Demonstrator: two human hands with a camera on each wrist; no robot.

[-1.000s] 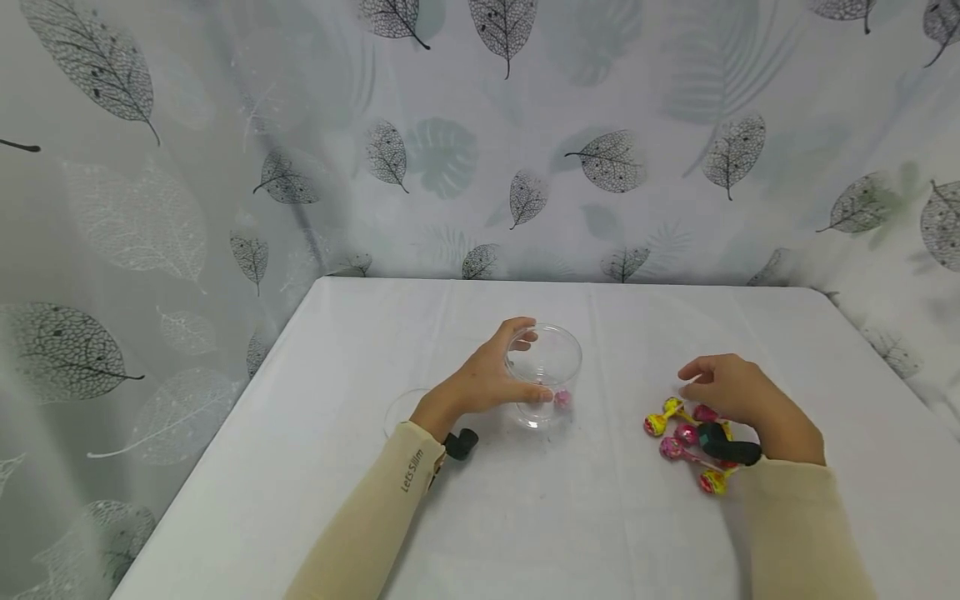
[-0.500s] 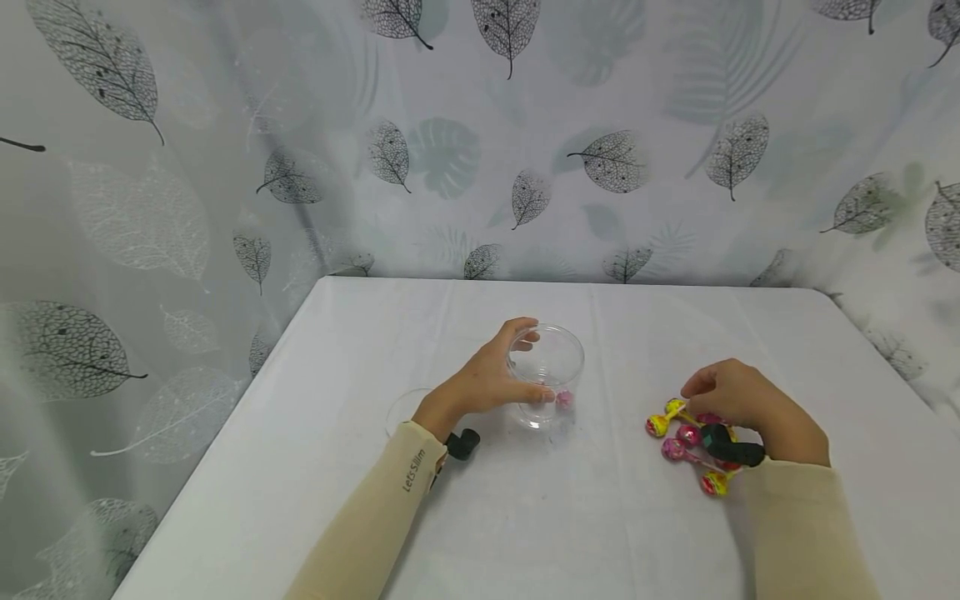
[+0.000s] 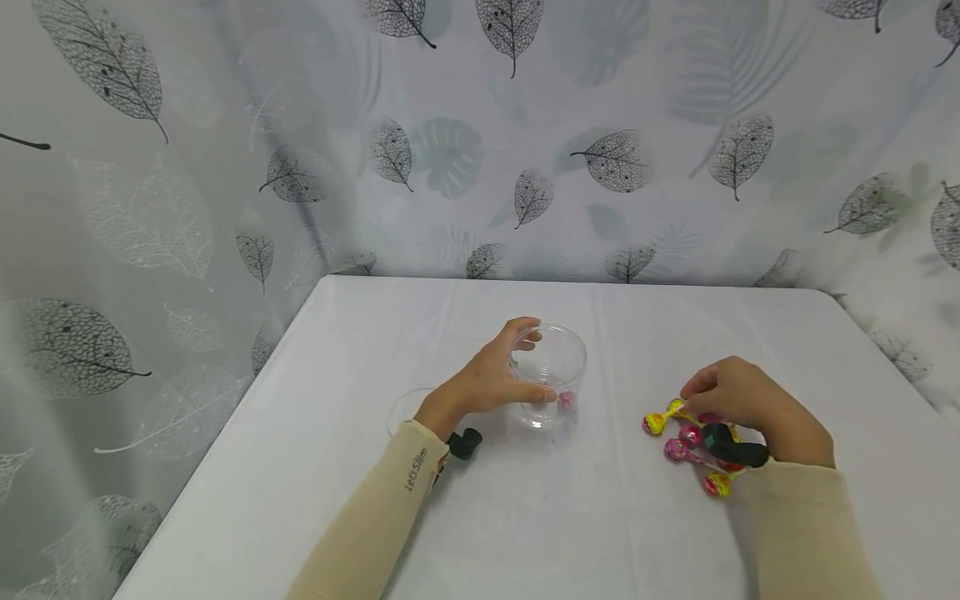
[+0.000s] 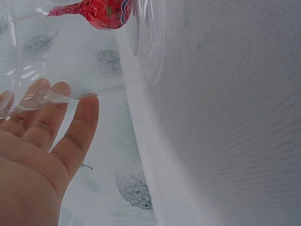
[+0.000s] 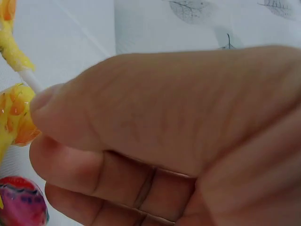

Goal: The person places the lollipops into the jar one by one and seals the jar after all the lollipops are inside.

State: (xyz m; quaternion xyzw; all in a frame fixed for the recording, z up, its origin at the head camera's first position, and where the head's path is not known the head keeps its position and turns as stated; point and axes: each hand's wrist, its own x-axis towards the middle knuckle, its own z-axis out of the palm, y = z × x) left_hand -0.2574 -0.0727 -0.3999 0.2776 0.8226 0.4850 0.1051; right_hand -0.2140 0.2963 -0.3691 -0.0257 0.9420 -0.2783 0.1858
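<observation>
My left hand grips a clear plastic jar from its left side, thumb in front and fingers behind. The jar stands upright with its mouth uncovered. Inside it, low down, is a lollipop in a pink-red wrapper. On the right, my right hand pinches the white stick of a yellow-wrapped lollipop between thumb and forefinger; its yellow wrapper tail shows in the right wrist view. Beneath and around this hand lie several other lollipops, partly covered by the hand and wrist camera.
A pink lollipop and a yellow-red one lie at the front of the pile. Left of the jar a clear round lid lies flat, partly behind the left wrist. White cloth covers the table; a leaf-print curtain hangs behind.
The right thumb and forefinger, apart at first, have come down and closed on the lollipop's stick. That yellow lollipop has shifted slightly left. The left hand and jar have stayed put.
</observation>
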